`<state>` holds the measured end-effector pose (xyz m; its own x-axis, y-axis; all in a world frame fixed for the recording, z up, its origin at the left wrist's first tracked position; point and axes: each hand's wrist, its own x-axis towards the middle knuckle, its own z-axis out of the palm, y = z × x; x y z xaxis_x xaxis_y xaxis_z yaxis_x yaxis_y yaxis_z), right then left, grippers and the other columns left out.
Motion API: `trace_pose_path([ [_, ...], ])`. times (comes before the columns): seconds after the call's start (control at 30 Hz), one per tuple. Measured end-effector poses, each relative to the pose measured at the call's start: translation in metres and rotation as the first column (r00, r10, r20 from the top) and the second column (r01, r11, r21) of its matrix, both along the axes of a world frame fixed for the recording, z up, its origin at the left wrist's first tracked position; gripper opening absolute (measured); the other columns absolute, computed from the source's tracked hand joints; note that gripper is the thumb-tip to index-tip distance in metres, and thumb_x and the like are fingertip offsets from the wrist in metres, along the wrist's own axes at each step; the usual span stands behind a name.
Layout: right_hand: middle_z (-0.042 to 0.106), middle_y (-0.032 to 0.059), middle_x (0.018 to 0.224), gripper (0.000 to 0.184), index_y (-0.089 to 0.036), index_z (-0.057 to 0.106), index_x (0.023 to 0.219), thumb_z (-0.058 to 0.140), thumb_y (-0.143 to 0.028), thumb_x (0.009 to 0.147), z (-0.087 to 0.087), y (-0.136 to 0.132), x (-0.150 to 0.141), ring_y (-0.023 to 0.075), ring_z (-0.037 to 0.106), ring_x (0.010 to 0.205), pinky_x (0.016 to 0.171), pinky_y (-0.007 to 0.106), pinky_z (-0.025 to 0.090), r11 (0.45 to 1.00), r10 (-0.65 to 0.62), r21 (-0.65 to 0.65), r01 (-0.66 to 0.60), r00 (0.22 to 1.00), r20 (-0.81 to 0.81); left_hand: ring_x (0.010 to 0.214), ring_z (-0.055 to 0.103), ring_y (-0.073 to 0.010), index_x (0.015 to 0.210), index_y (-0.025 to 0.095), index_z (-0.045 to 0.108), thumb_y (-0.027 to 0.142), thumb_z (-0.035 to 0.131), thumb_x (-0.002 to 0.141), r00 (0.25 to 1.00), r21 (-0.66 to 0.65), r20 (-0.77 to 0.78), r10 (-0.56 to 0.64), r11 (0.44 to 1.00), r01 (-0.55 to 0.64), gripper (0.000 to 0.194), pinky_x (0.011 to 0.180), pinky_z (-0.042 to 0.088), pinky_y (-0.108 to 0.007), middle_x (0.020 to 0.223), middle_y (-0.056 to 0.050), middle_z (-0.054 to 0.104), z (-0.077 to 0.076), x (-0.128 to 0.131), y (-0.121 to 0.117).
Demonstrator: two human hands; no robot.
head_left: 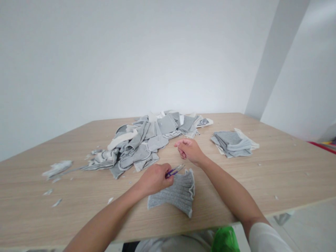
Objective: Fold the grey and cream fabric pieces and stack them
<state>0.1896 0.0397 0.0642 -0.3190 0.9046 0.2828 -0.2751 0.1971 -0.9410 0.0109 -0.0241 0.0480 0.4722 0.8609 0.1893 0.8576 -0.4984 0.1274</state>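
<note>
My left hand (157, 177) is closed round purple-handled thread snips (173, 171), their pale metal blades pointing up and to the right. Under and beside that hand lies a grey ribbed knit piece (175, 193) with a wavy whitish edge on its right side. My right hand (189, 151) is raised just beyond the knit piece, apart from it. Its fingers are curled and pinched together; whether a thread or scrap is between them is too small to tell.
A heap of grey and white fabric pieces (141, 143) spreads across the back of the table (225, 189). At the right stands a small stack of grey pieces (232, 142). White scraps (58, 168) lie at the left. Something green (225, 239) is at the front edge.
</note>
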Motion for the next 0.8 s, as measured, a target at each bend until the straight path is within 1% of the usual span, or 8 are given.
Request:
trace_pose_path([
  [0.17, 0.044, -0.0092, 0.045, 0.028, -0.016, 0.058, 0.080, 0.060, -0.042, 0.073, -0.001, 0.001, -0.001, 0.0049, 0.032, 0.033, 0.035, 0.019, 0.026, 0.998, -0.048, 0.046, 0.046, 0.998, 0.048, 0.065, 0.056, -0.0154, 0.080, 0.020, 0.057, 0.034, 0.048, 0.080, 0.996, 0.006, -0.008, 0.085, 0.996, -0.085, 0.017, 0.056, 0.029, -0.024, 0.072, -0.002, 0.063, -0.012, -0.017, 0.014],
  [0.33, 0.048, -0.0058, 0.050, 0.027, -0.017, 0.058, 0.081, 0.052, -0.042, 0.080, -0.002, 0.004, 0.011, 0.0076, 0.040, 0.038, 0.038, 0.020, 0.031, 0.955, -0.216, 0.253, 0.152, 0.944, 0.249, 0.075, 0.060, -0.0188, 0.087, 0.019, 0.058, 0.037, 0.045, 0.084, 0.968, 0.008, -0.051, 0.246, 0.969, -0.246, 0.024, 0.060, 0.034, -0.025, 0.081, -0.007, 0.066, -0.046, -0.047, 0.050],
  [0.4, 0.055, -0.0017, 0.057, 0.026, -0.017, 0.060, 0.083, 0.047, -0.040, 0.085, -0.003, 0.007, 0.025, 0.0105, 0.049, 0.047, 0.046, 0.023, 0.039, 0.852, -0.409, 0.466, 0.241, 0.860, 0.304, 0.076, 0.062, -0.0206, 0.090, 0.018, 0.059, 0.039, 0.045, 0.084, 0.954, 0.013, -0.086, 0.288, 0.957, -0.288, 0.026, 0.061, 0.035, -0.026, 0.082, -0.008, 0.066, -0.060, -0.058, 0.063],
  [0.47, 0.063, 0.0043, 0.072, 0.026, -0.018, 0.061, 0.089, 0.044, -0.037, 0.088, -0.005, 0.014, 0.041, 0.0148, 0.058, 0.066, 0.062, 0.028, 0.047, 0.643, -0.625, 0.708, 0.293, 0.734, 0.264, 0.078, 0.062, -0.0215, 0.093, 0.019, 0.059, 0.041, 0.045, 0.083, 0.947, 0.022, -0.090, 0.309, 0.951, -0.308, 0.028, 0.063, 0.037, -0.027, 0.083, -0.008, 0.067, -0.069, -0.066, 0.073],
  [0.53, 0.066, 0.0096, 0.087, 0.026, -0.018, 0.062, 0.094, 0.043, -0.034, 0.089, -0.009, 0.026, 0.056, 0.0184, 0.060, 0.084, 0.079, 0.033, 0.047, 0.425, -0.746, 0.871, 0.246, 0.639, 0.184, 0.079, 0.062, -0.0217, 0.093, 0.019, 0.059, 0.041, 0.045, 0.083, 0.947, 0.030, -0.076, 0.313, 0.950, -0.312, 0.028, 0.063, 0.038, -0.027, 0.083, -0.008, 0.067, -0.073, -0.070, 0.079],
  [0.6, 0.066, 0.0120, 0.093, 0.027, -0.017, 0.062, 0.097, 0.041, -0.033, 0.090, -0.016, 0.045, 0.066, 0.0199, 0.059, 0.091, 0.085, 0.035, 0.046, 0.336, -0.780, 0.928, 0.162, 0.600, 0.178, 0.078, 0.062, -0.0223, 0.092, 0.019, 0.060, 0.042, 0.044, 0.083, 0.951, 0.041, -0.076, 0.299, 0.954, -0.296, 0.029, 0.063, 0.038, -0.027, 0.080, -0.008, 0.066, -0.074, -0.072, 0.080],
  [0.7, 0.064, 0.0150, 0.100, 0.037, -0.015, 0.060, 0.104, 0.032, -0.036, 0.092, -0.028, 0.078, 0.069, 0.0217, 0.057, 0.099, 0.091, 0.038, 0.043, 0.361, -0.845, 0.899, 0.248, 0.494, 0.203, 0.077, 0.062, -0.0230, 0.090, 0.020, 0.060, 0.042, 0.042, 0.083, 0.959, 0.059, -0.097, 0.268, 0.963, -0.263, 0.029, 0.063, 0.038, -0.028, 0.079, -0.008, 0.066, -0.073, -0.072, 0.079],
  [0.8, 0.051, 0.0199, 0.127, 0.054, -0.009, 0.047, 0.127, 0.030, -0.046, 0.091, -0.045, 0.108, 0.062, 0.0266, 0.042, 0.123, 0.104, 0.047, 0.028, 0.490, -0.856, 0.781, 0.387, 0.385, 0.346, 0.076, 0.062, -0.0230, 0.091, 0.020, 0.059, 0.042, 0.042, 0.083, 0.960, 0.068, -0.091, 0.267, 0.963, -0.261, 0.028, 0.063, 0.039, -0.028, 0.080, -0.008, 0.066, -0.073, -0.074, 0.078],
])
